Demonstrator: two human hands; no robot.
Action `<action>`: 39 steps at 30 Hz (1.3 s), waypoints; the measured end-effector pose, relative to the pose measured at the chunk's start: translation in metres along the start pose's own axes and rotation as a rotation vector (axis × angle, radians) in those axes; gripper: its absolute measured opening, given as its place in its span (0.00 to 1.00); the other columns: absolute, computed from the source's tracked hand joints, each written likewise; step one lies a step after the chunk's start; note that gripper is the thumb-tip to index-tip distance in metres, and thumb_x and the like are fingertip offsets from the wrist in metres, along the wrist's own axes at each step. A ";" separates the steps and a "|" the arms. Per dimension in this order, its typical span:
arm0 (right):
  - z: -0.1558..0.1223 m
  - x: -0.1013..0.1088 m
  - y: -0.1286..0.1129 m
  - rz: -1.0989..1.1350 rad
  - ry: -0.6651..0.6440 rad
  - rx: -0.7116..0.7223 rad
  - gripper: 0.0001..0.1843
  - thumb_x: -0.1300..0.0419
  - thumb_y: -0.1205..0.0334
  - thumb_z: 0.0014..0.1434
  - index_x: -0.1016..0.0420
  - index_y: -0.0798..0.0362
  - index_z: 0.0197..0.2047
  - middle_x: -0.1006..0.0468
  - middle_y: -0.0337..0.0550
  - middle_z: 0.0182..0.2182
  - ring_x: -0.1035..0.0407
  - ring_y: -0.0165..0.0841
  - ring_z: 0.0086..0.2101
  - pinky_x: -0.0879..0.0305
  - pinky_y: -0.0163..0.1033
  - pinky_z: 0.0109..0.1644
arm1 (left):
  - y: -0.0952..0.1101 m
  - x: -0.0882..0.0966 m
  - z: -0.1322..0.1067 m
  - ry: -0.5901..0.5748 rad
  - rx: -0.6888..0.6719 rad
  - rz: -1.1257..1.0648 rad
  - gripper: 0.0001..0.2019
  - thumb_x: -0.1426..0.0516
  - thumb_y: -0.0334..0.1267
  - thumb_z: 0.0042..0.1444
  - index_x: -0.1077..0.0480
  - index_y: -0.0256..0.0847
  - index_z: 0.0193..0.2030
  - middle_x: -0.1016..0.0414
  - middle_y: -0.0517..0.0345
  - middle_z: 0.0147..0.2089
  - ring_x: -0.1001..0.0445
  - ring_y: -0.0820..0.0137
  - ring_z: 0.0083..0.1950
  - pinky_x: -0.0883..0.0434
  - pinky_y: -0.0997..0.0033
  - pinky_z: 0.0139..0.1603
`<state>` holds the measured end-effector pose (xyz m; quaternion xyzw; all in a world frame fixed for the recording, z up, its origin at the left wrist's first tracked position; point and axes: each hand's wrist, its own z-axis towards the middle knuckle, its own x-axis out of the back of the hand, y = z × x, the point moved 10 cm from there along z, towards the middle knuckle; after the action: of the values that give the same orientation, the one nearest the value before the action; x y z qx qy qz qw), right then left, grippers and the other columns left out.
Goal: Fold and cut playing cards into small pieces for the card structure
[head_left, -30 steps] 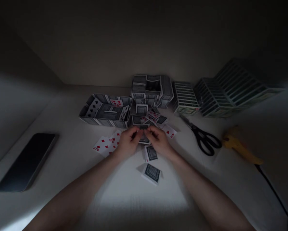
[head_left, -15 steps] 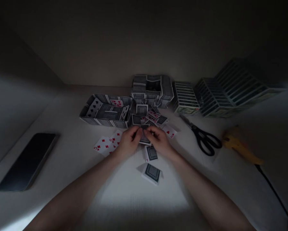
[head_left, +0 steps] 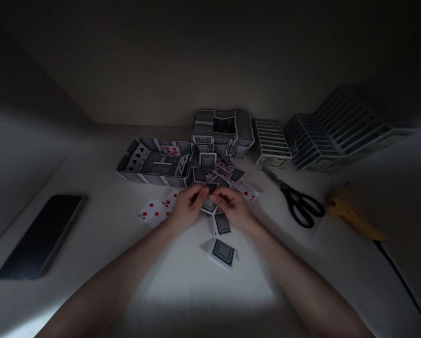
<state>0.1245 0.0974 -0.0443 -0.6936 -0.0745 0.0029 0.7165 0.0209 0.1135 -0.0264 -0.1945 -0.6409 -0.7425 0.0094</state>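
Both my hands meet low in the middle of the white table. My left hand point(head_left: 187, 207) and my right hand point(head_left: 232, 207) pinch a dark-backed playing card point(head_left: 209, 204) from either side, tilted, with its upper part hidden by my fingers. Just beyond them lies a jumble of loose cards point(head_left: 224, 170). Near my left hand, red diamond cards point(head_left: 152, 212) lie face up. Below my right hand, a face-down card point(head_left: 222, 224) and a second one point(head_left: 223, 254) rest on the table.
Walled card constructions point(head_left: 154, 163) point(head_left: 223, 130) stand behind the hands, with ranks of slotted cards point(head_left: 337, 129) to the right. Black-handled scissors point(head_left: 300, 205), a yellow corded tool point(head_left: 349, 215) and a dark smartphone point(head_left: 42, 237) lie nearby.
The card between my fingers has turned slightly, and my hands have shifted a little around it. The surrounding cards and objects stay in place.
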 end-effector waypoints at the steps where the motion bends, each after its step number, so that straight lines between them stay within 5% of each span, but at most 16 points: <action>1: 0.000 0.001 0.000 0.002 0.023 -0.002 0.11 0.44 0.55 0.53 0.34 0.52 0.24 0.37 0.32 0.17 0.43 0.25 0.18 0.48 0.31 0.20 | -0.002 0.002 0.000 0.024 0.015 -0.016 0.16 0.50 0.45 0.55 0.43 0.38 0.21 0.48 0.65 0.20 0.47 0.77 0.23 0.47 0.77 0.21; 8: 0.000 0.014 0.006 0.110 0.194 -0.109 0.13 0.44 0.49 0.53 0.35 0.50 0.28 0.35 0.30 0.14 0.46 0.25 0.12 0.53 0.31 0.14 | -0.007 0.001 0.001 0.029 0.076 -0.130 0.14 0.49 0.45 0.55 0.38 0.37 0.25 0.39 0.64 0.21 0.40 0.77 0.24 0.42 0.78 0.23; 17: 0.004 0.017 0.004 0.149 0.207 -0.086 0.12 0.42 0.51 0.50 0.34 0.51 0.27 0.41 0.28 0.12 0.49 0.24 0.12 0.56 0.31 0.15 | -0.002 0.005 -0.003 0.060 0.051 -0.022 0.17 0.49 0.45 0.55 0.41 0.38 0.20 0.41 0.65 0.17 0.41 0.78 0.20 0.44 0.78 0.21; 23: 0.004 0.036 0.005 0.243 0.362 -0.058 0.14 0.46 0.48 0.54 0.35 0.52 0.30 0.37 0.31 0.15 0.46 0.24 0.15 0.51 0.30 0.17 | 0.011 0.007 -0.010 0.037 -0.064 -0.011 0.18 0.51 0.45 0.56 0.37 0.38 0.20 0.38 0.62 0.18 0.39 0.76 0.22 0.42 0.76 0.23; 28: 0.007 0.037 0.009 0.310 0.353 -0.082 0.15 0.43 0.49 0.51 0.35 0.53 0.33 0.27 0.37 0.23 0.41 0.24 0.17 0.43 0.31 0.21 | 0.018 0.000 -0.012 -0.041 -0.121 0.061 0.18 0.52 0.43 0.57 0.38 0.38 0.19 0.39 0.61 0.18 0.40 0.76 0.22 0.43 0.75 0.23; 39: 0.005 0.042 0.013 0.269 0.420 -0.101 0.17 0.42 0.47 0.49 0.35 0.53 0.28 0.26 0.37 0.20 0.38 0.26 0.15 0.41 0.32 0.19 | 0.035 -0.012 -0.021 -0.094 -0.354 0.297 0.18 0.51 0.40 0.56 0.41 0.38 0.17 0.44 0.64 0.17 0.43 0.78 0.21 0.46 0.76 0.23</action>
<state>0.1671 0.1078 -0.0525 -0.7175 0.1689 -0.0497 0.6740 0.0358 0.0844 0.0013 -0.3199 -0.4646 -0.8239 0.0544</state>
